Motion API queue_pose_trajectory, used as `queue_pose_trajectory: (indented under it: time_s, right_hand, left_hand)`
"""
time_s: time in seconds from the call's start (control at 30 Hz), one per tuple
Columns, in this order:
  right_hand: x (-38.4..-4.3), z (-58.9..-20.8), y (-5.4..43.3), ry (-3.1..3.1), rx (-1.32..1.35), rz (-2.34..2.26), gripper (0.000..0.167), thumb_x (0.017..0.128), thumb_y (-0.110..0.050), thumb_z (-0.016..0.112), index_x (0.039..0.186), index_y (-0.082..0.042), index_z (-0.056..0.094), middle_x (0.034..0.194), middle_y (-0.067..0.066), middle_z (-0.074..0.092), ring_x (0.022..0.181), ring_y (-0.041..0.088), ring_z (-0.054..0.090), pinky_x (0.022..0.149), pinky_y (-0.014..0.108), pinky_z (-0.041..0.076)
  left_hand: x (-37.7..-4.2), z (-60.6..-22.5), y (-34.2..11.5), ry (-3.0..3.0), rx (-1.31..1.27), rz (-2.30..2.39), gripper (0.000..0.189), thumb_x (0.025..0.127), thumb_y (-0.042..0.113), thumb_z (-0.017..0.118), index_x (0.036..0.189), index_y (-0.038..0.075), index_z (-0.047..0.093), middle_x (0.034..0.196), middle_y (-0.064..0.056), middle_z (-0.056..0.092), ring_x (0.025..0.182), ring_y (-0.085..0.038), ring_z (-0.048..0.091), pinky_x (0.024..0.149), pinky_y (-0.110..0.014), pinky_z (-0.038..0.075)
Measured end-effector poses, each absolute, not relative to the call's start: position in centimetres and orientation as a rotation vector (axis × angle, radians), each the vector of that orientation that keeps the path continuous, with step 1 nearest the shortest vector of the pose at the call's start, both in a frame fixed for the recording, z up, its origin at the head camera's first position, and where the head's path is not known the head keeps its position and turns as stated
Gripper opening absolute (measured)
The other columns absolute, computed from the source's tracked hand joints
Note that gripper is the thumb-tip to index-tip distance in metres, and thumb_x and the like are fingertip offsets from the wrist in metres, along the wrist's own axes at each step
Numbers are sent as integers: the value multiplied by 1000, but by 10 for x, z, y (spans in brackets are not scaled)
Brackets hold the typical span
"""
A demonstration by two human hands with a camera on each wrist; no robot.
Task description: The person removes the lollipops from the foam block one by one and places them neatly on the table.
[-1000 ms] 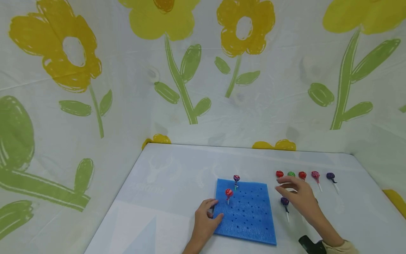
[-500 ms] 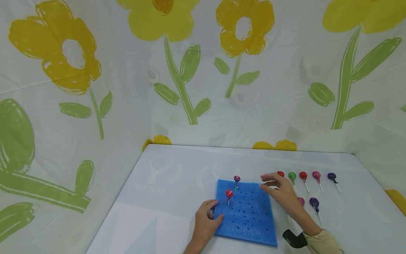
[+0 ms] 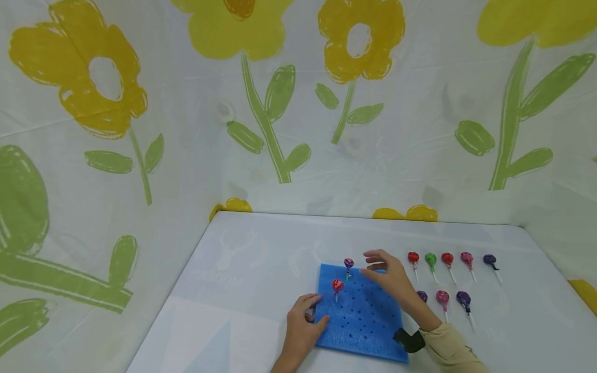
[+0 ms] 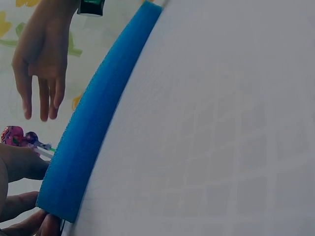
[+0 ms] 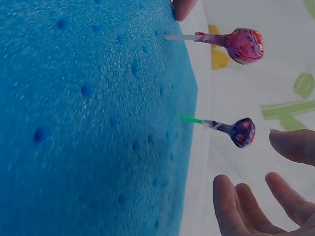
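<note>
A blue foam board (image 3: 368,321) with rows of small holes lies on the white table. A red lollipop (image 3: 338,284) and a purple lollipop (image 3: 349,262) stand upright in it near its far left corner; the purple one's green stick (image 5: 191,119) shows in the right wrist view. My left hand (image 3: 300,326) holds the board's left edge, with the thumb on top and some fingers curled at the side. My right hand (image 3: 389,274) hovers over the board's far edge, just right of the purple lollipop. Its fingers are spread and hold nothing.
Right of the board lie several loose lollipops in two rows, among them a green one (image 3: 431,258) and a pink one (image 3: 442,297). Flower-printed white curtains (image 3: 410,155) rise behind and beside the table (image 3: 233,280).
My right hand has moved left from above the loose lollipops to the far side of the board, uncovering the lollipops beneath it. My left hand has stayed in place.
</note>
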State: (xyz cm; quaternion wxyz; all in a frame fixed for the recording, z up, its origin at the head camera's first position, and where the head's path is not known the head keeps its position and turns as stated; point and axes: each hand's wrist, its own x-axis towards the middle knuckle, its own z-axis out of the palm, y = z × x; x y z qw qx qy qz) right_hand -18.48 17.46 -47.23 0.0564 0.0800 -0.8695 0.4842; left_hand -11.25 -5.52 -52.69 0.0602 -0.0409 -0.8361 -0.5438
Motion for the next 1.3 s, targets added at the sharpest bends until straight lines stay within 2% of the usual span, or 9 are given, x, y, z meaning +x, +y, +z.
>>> queue_pose_trajectory:
  time_s: [0.07, 0.17, 0.3, 0.5, 0.87, 1.13, 1.3]
  right_hand:
    - [-185, -471, 169, -2631, 258, 1464, 44, 84, -27, 71, 119, -5, 57, 108, 18, 62, 91, 29, 62, 64, 37, 54]
    - [-187, -468, 161, -2637, 230, 1528, 44, 83, -20, 72, 120, -2, 57, 110, 21, 61, 92, 31, 62, 70, 42, 54]
    - [-190, -468, 152, -2657, 159, 1593, 40, 83, -16, 72, 118, -4, 59, 110, 17, 62, 94, 29, 62, 76, 42, 53]
    - [-193, -475, 146, -2595, 199, 1621, 29, 82, -11, 73, 108, -5, 63, 105, 12, 64, 89, 26, 63, 73, 36, 53]
    - [-191, -480, 134, -2529, 228, 1683, 21, 79, -11, 76, 96, -10, 64, 95, 4, 65, 88, 24, 64, 72, 31, 54]
    - [-190, -484, 133, -2496, 321, 1676, 25, 79, -7, 75, 102, -4, 64, 97, 6, 66, 90, 24, 63, 80, 36, 52]
    - [-189, -485, 133, -2508, 319, 1692, 25, 80, -6, 74, 103, -5, 64, 98, 5, 65, 92, 25, 63, 79, 35, 52]
  left_hand:
    - [-113, -526, -55, -2530, -129, -1661, 43, 75, 14, 79, 114, 3, 65, 118, -7, 59, 78, -9, 51, 66, -22, 46]
    - [-113, -525, -55, -2526, -137, -1666, 43, 75, 14, 78, 115, 3, 65, 118, -7, 59, 77, -10, 51, 66, -22, 46]
    - [-113, -525, -54, -2535, -128, -1655, 43, 75, 14, 79, 115, 4, 65, 119, -6, 59, 78, -9, 52, 67, -22, 46]
    - [-113, -525, -53, -2546, -107, -1659, 43, 75, 13, 79, 115, 5, 66, 119, -5, 59, 78, -8, 51, 67, -22, 46]
    - [-113, -525, -56, -2547, -130, -1662, 44, 75, 16, 79, 115, 4, 65, 120, -7, 58, 80, -9, 52, 67, -23, 47]
    - [-113, -524, -57, -2540, -118, -1674, 44, 75, 16, 79, 116, 5, 65, 121, -6, 58, 80, -10, 52, 68, -23, 46]
    - [-113, -526, -57, -2535, -130, -1678, 44, 75, 15, 79, 115, 4, 65, 120, -8, 58, 79, -10, 52, 67, -23, 46]
